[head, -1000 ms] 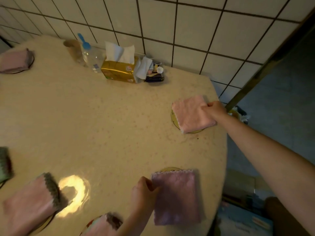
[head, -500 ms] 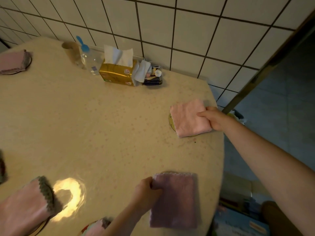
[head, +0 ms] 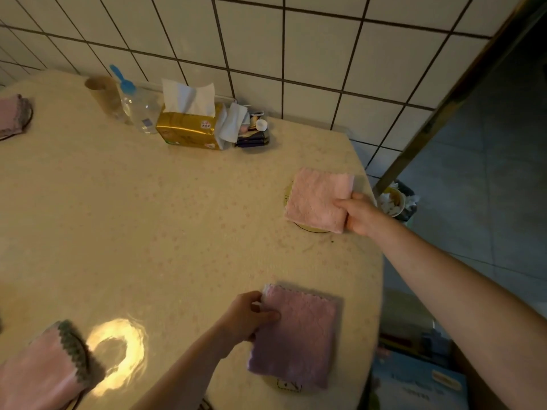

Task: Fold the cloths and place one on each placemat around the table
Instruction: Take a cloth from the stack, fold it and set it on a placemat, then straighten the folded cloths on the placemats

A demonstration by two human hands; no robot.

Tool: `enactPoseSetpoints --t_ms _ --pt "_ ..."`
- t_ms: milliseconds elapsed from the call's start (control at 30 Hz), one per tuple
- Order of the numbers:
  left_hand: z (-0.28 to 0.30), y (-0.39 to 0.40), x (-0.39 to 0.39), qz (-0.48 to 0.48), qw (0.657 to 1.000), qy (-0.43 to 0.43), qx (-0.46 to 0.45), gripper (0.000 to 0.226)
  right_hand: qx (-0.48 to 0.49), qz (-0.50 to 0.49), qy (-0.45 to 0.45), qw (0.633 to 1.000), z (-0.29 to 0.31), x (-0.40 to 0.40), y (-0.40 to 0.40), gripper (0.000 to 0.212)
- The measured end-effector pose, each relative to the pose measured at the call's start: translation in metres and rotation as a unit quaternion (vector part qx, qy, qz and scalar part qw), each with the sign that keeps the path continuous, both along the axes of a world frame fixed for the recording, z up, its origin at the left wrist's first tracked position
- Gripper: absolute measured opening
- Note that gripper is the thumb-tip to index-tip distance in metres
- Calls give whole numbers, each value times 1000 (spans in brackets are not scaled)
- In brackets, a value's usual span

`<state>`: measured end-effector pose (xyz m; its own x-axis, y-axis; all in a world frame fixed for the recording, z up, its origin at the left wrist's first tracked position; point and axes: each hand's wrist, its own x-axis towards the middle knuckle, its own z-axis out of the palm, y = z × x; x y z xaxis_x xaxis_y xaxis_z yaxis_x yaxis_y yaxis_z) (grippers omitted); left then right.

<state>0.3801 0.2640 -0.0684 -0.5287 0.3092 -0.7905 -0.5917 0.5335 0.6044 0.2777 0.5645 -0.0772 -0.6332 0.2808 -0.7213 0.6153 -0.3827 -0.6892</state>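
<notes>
A folded pink cloth [head: 316, 196] lies on a round placemat [head: 310, 228] near the table's right edge. My right hand [head: 359, 213] grips its near right corner. A folded mauve cloth [head: 299, 335] covers another placemat [head: 288, 387] at the front edge, and my left hand [head: 247, 316] pinches its left side near the top. Another pink cloth with a grey trim [head: 47, 368] rests on a placemat at the lower left. One more folded cloth [head: 11, 115] sits on a placemat at the far left.
Against the tiled wall stand a gold tissue box [head: 189, 128], a clear bottle with a blue cap [head: 139, 108], a brown cup [head: 102, 91] and a small dark tray of items [head: 254, 134]. A waste bin [head: 396, 199] sits on the floor beyond the table's right edge [head: 380, 255].
My right hand has slid from the pink cloth's far corner to its near right corner, and the cloth shifted slightly. My left hand moved further onto the mauve cloth, which now lies lower on its placemat.
</notes>
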Motion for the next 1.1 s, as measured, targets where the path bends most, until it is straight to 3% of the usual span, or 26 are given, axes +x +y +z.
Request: enactPoseSetpoints --t_ms 100,167,200,267,333,500,600,833,1100 --pt "-3 0 4 1 999 40 -27 31 33 13 -11 999 1 -3 2 50" --pt "-3 0 6 -2 997 70 -45 32 133 39 -33 990 1 -4 1 50" --pt "-2 0 6 8 996 81 -48 30 245 86 -55 964 1 -4 0 53" --pt "-4 -2 4 38 993 100 -46 27 466 182 -93 861 1 0 1 64" --pt "-5 -4 2 36 989 131 -57 27 542 216 -105 805 0 8 1 70" --pt "-1 -12 3 -59 963 220 -143 31 559 220 -84 795 9 32 -6 44" --pt "3 -23 9 -67 947 264 -172 31 573 228 -34 786 22 57 -22 38" --pt "18 -93 39 -28 936 290 -197 25 509 240 87 822 51 128 -106 26" --pt "32 -197 57 79 920 309 -227 19 398 292 107 863 37 214 -247 17"
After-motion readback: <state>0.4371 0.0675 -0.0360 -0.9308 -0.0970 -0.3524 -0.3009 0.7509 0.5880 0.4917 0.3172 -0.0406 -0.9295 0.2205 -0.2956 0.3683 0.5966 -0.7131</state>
